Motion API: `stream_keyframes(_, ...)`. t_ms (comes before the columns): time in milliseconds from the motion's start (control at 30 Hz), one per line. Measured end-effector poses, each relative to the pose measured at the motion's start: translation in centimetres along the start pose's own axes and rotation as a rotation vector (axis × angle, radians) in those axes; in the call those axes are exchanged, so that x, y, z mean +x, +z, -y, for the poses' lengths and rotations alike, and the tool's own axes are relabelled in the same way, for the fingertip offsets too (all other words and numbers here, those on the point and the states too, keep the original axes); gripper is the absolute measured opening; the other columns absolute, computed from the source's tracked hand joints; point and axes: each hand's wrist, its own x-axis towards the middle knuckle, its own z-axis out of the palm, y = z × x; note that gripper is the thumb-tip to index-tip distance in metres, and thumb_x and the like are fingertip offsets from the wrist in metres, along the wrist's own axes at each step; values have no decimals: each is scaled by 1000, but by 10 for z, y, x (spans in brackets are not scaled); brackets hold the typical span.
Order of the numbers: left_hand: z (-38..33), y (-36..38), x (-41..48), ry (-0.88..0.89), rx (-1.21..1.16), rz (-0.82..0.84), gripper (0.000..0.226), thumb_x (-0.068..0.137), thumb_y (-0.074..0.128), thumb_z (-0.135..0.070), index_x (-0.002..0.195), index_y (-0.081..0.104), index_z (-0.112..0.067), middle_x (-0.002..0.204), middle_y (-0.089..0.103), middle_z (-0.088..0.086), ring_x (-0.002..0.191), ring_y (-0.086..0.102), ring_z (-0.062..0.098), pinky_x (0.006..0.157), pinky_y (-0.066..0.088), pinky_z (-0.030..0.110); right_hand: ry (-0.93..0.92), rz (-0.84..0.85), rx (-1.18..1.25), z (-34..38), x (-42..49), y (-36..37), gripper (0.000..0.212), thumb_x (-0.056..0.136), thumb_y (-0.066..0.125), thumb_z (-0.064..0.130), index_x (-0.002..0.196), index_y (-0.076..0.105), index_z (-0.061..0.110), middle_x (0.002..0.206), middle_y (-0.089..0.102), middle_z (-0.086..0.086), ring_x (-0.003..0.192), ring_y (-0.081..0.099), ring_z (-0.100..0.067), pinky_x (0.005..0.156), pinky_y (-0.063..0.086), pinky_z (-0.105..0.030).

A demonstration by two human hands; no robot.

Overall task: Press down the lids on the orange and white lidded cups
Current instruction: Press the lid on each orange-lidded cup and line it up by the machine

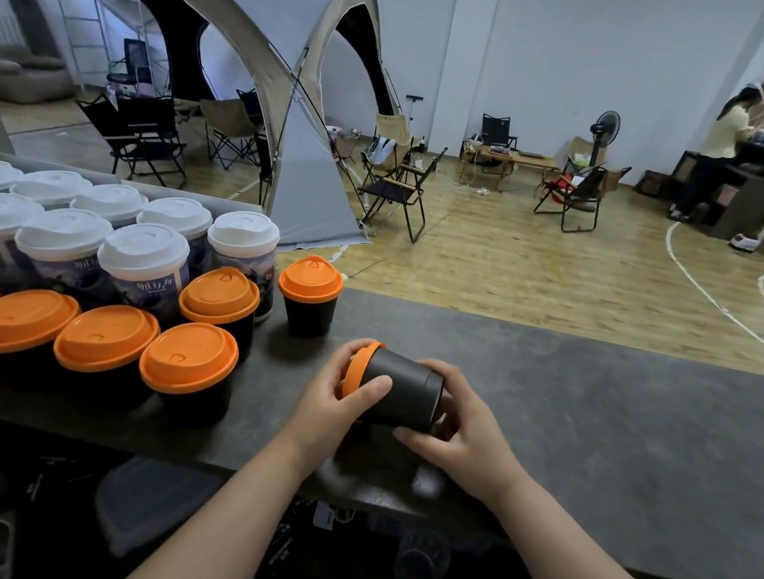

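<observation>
I hold a black cup with an orange lid (398,391) on its side above the dark counter (596,414), lid pointing left. My left hand (336,400) grips the lid end, thumb across the cup's wall. My right hand (458,430) cradles the base end from below. One orange-lidded black cup (310,297) stands alone just behind. Several more orange-lidded cups (188,358) stand in rows at the left. Behind them stand several white-lidded printed cups (143,258).
The counter stretches to the right of my hands. Its near edge runs below my wrists, with dark containers (148,501) on a shelf underneath. Beyond the counter are a grey tent (278,32), folding chairs and a person (718,154) at the far right.
</observation>
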Motion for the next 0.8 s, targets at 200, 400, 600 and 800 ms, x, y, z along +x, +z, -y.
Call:
stream_keyframes(200,1,0,-3,24,21,-30,49,73,77,-50,119,62,-39,107,71,-7,100,70,15,83,57,31,30,4,-8,0,1,0,74,73,85,47,135,46,39,114,66,7,98,70,-18,84,60,-42)
stream_keyframes(400,-2,4,0,-22,-13,-17,50,76,74,-49,123,59,-42,114,66,-1,104,69,21,83,62,43,-59,-6,-58,2,-1,1,76,76,86,34,139,44,40,120,60,14,100,66,-18,78,59,-36)
stream_keyframes(600,-6,2,-5,10,-25,19,56,76,71,-46,129,56,-38,117,62,2,103,67,19,84,61,39,-27,24,-72,3,-1,0,72,71,85,52,131,46,46,113,66,18,99,68,-11,81,58,-29)
stream_keyframes(800,-8,2,-3,-67,-106,20,44,91,68,-33,133,53,-36,123,64,1,106,69,20,83,61,44,-112,-105,-86,0,-1,2,64,73,86,43,129,52,43,117,67,15,106,67,-9,86,56,-28)
